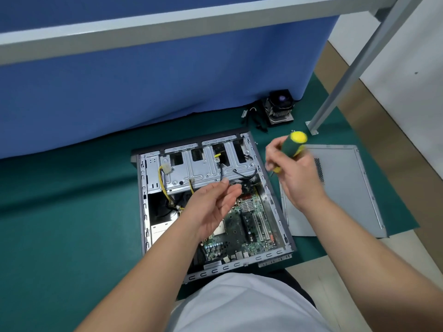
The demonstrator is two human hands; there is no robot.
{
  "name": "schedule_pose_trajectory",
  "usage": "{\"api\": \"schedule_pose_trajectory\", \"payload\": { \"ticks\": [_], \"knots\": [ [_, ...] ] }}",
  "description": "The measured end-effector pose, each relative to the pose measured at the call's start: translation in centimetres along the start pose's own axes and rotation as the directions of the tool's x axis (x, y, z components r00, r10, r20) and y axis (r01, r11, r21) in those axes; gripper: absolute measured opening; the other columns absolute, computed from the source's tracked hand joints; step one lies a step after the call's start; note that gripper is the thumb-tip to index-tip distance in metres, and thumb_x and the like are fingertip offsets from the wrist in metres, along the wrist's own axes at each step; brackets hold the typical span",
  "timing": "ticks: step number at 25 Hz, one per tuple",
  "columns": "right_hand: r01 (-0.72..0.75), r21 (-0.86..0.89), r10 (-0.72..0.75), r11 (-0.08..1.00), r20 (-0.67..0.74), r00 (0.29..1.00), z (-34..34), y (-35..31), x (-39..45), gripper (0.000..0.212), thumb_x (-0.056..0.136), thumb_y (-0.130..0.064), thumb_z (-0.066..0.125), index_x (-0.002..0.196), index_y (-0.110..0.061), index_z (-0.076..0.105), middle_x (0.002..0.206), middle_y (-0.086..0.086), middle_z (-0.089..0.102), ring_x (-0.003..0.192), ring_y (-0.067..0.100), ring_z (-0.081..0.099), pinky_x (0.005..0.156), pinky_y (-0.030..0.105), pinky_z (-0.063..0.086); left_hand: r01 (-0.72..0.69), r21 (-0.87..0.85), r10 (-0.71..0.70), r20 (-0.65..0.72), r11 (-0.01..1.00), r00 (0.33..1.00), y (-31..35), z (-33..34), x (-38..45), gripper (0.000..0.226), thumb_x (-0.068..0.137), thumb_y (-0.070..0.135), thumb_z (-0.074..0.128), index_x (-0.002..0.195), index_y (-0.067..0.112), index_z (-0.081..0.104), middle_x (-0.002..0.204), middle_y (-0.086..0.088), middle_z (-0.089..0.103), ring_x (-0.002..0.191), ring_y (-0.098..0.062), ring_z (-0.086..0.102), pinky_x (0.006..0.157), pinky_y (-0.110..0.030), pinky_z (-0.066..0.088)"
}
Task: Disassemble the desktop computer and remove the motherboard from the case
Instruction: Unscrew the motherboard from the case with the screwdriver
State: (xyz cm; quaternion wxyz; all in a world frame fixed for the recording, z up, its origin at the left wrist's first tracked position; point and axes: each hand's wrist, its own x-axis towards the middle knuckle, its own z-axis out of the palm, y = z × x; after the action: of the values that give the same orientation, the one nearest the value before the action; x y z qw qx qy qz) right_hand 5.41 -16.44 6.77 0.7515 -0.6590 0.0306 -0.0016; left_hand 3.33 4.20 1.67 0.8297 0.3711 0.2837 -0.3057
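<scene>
An open grey computer case (pixel 143 202) lies flat on the green mat. Its green motherboard (pixel 249 226) sits in the lower right part, under a metal drive cage (pixel 203 168) with yellow and black cables. My left hand (pixel 213 207) hovers over the board, palm turned up, fingers relaxed and holding nothing. My right hand (pixel 294 173) is raised beside the case's right wall and grips a green and yellow screwdriver (pixel 293 144), handle up, tip pointing down.
The removed side panel (pixel 347 188) lies flat to the right of the case. A CPU cooler with fan (pixel 279 109) and loose black cables (pixel 254 121) lie at the back by the blue partition. A grey metal frame leg (pixel 318 118) stands at the back right.
</scene>
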Motion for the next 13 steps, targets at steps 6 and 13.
{"api": "schedule_pose_trajectory", "payload": {
  "ticks": [6,13],
  "knots": [
    [-0.085,-0.404,0.149,0.911,0.128,0.980,0.6,2.3,0.5,0.005,0.090,-0.022,0.078,0.093,-0.024,0.075,0.088,-0.004,0.076,0.086,0.009,0.070,0.083,0.026,0.058,0.012,-0.012,-0.010,0.163,1.000,0.987,0.1,2.0,1.5,0.038,0.084,0.021,0.081,0.116,0.004,0.074,0.096,-0.011,0.073,0.082,-0.013,0.069,0.075,-0.024,0.061],
    [0.003,-0.439,0.071,0.898,0.151,0.986,-0.9,3.5,2.4,0.013,0.086,-0.020,0.083,0.098,-0.024,0.078,0.092,-0.007,0.070,0.088,0.011,0.069,0.083,0.028,0.056,0.022,-0.059,-0.012,0.165,0.998,0.986,0.3,4.0,3.3,0.034,0.083,0.025,0.080,0.113,0.009,0.079,0.090,-0.006,0.072,0.081,-0.010,0.067,0.078,-0.025,0.060]
  ]
}}
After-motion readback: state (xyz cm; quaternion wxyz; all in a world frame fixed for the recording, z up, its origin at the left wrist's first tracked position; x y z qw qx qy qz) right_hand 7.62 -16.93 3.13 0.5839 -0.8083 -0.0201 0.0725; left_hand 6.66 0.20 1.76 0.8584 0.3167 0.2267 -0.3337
